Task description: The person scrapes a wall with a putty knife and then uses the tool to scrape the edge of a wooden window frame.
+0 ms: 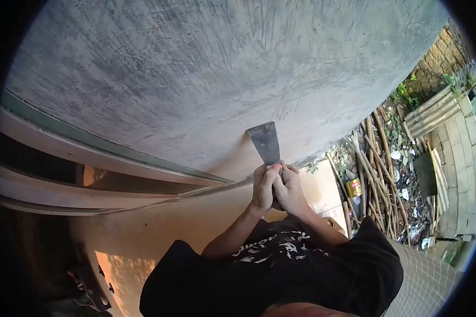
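Observation:
Both of my hands are wrapped round the handle of a scraper point(266, 141), a wide flat metal blade that points up and away from me. My left hand point(265, 185) closes on the handle from the left side. Pressed against it, my right hand point(289, 186) grips from the right, thumbs close together near the base of the blade. The fingers cover most of the handle. The blade's broad edge is at the grey, scratched wall point(206, 79); whether it touches cannot be made out for certain. A shadow falls on the wall left of the blade.
A door or window frame point(116, 158) runs along the left. Tan tiled floor point(206, 216) lies below. To the right are piled sticks point(378, 174), a yellow can point(354, 187), scattered rubbish, corrugated sheets point(433, 113) and a block wall point(460, 158).

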{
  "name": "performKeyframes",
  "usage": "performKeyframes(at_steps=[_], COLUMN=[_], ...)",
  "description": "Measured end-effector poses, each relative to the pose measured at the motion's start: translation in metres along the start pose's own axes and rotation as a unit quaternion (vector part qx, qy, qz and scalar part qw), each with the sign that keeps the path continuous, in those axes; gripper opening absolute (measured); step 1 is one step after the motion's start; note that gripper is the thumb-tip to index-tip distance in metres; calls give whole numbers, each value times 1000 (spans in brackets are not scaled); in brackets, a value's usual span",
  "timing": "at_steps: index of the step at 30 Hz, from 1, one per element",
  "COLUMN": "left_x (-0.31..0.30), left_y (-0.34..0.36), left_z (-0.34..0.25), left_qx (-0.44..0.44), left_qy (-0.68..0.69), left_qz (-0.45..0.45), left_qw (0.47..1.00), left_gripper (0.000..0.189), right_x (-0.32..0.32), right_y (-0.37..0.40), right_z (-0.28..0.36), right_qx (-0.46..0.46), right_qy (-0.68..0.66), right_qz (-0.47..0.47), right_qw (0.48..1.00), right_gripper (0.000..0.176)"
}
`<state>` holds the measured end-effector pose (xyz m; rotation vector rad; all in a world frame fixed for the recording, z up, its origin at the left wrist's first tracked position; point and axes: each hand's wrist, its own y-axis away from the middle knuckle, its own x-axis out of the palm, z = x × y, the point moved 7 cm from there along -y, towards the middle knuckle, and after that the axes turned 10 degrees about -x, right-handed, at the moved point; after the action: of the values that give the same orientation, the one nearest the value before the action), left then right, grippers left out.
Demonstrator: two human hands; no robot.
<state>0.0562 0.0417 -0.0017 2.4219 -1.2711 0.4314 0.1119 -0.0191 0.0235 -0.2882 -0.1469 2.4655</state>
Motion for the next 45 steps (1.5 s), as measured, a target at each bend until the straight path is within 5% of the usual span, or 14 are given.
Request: performKeyframes(at_steps=[3,9,11,13,15,16,23,25,27,29,33,45], left_x=[-7,6,11,-7,-13,-10,-10,-17,-17,-15,-20,-22], left_y=[24,0,16,10,2,1,10,7,8,11,10,6], left_z=[-6,-43,-44,4,9,7,6,8,10,5,2,16], left_qx=[-19,34,42,-10,-31,-30,5,-3,3,26,18,22], left_qy=[31,44,33,67,56,59,34,30,1,1,-25,-15], left_qz=[-52,55,-30,-26,-8,-8,-30,-34,-24,-33,-46,-41], left_qw=[998,997,998,997,998,998,999,999,1000,999,998,999], left_gripper=[26,27,28,29,30,30,30,29,29,29,29,33], right_x=[15,13,13,11,14,12,20,19,21,22,24,23], right_y=[13,-1,0,5,12,7,15,17,21,17,13,13], right_z=[14,30,22,8,-10,-6,-10,-19,-31,-27,-23,-28], right_qx=[-46,16,-53,-62,38,-24,-29,74,75,-29,-40,-21], right_qy=[0,-60,-16,30,12,10,9,-65,-72,-7,-15,-39], right_qz=[25,21,-6,-11,10,-5,7,-10,-21,-16,-68,-10], right_qw=[999,998,998,998,999,1000,999,995,994,999,997,999], right_gripper=[28,30,31,32,33,33,32,31,30,31,33,34])
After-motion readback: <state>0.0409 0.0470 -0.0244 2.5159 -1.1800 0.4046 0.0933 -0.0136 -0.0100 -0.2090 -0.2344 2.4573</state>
